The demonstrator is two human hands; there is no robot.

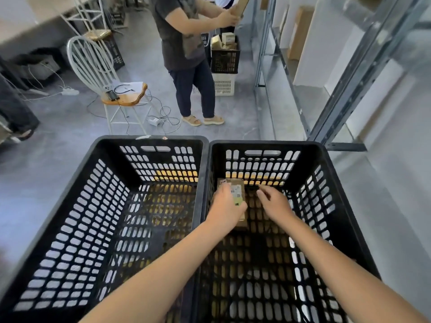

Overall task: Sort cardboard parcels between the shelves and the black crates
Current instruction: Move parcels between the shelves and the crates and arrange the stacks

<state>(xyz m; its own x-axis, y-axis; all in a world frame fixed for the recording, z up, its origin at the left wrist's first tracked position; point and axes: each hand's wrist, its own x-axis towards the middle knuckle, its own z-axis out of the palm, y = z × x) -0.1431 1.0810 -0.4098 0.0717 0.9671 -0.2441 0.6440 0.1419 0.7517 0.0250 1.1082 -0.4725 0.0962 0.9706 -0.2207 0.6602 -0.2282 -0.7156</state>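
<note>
No text legible. Parcel (pixel 234 183) in right crate (pixel 268 143): white label (pixel 236 191) with dark code marks, print too small to read. Tag (pixel 223 181) at parcel's 11 o'clock corner, characters blurred. Green sticker (pixel 238 203) at 6 o'clock, unreadable.

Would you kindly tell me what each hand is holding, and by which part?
The left hand holds a small cardboard parcel around its middle, inside the right black crate. The right hand holds nothing.

two long arms show — both bare from near the elbow down to the wrist. the left hand (pixel 227 206) and the right hand (pixel 275 203) are bare too — smooth like the arms.
</note>
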